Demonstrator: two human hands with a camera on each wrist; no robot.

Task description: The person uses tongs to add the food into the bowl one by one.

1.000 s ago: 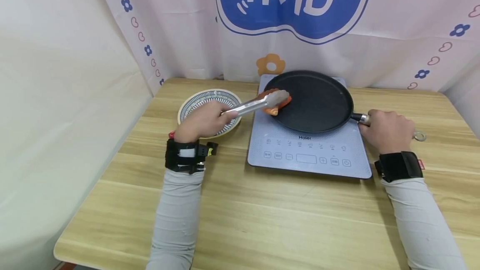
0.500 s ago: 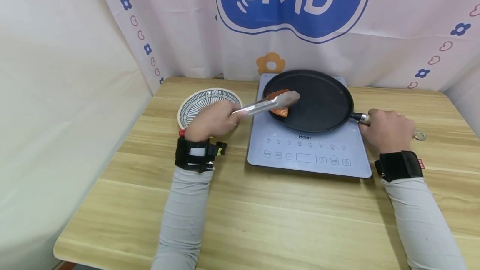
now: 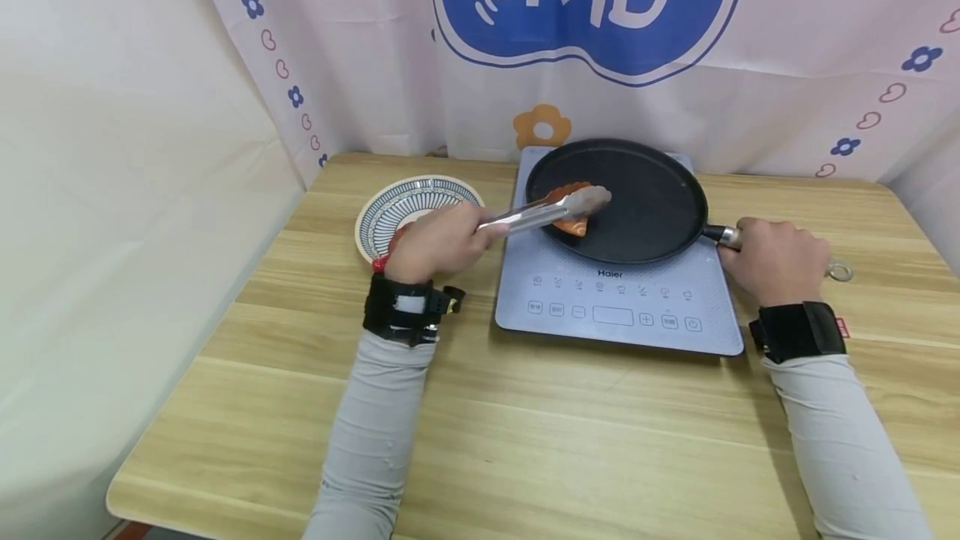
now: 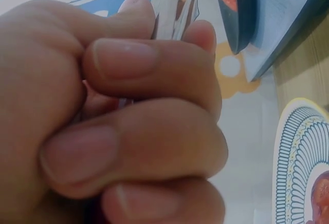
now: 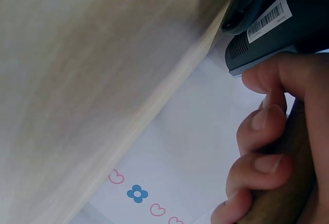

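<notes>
My left hand [image 3: 442, 242] grips metal tongs [image 3: 525, 218], fingers curled round them in the left wrist view. The tongs' tips lie over an orange piece of food [image 3: 574, 227] that looks like salmon, at the left side of the black flat pan [image 3: 645, 198]. Whether the tips still pinch the salmon cannot be made out. My right hand [image 3: 776, 261] holds the pan's handle [image 3: 723, 235], and its fingers wrap the wooden part in the right wrist view. Partly behind my left hand sits a patterned plate [image 3: 367, 227] with reddish food [image 4: 322, 196] on it.
Under the pan lies a white induction cooktop [image 3: 555, 315] with touch controls along its front. Everything stands on a wooden table [image 3: 585, 440]. A printed curtain [image 3: 375, 48] hangs right behind it, and a pale sheet [image 3: 112, 190] hangs at the left.
My left hand has moved right with the tongs. The salmon has shifted right, from across the pan's left rim to farther inside the pan. My right hand stays on the handle.
</notes>
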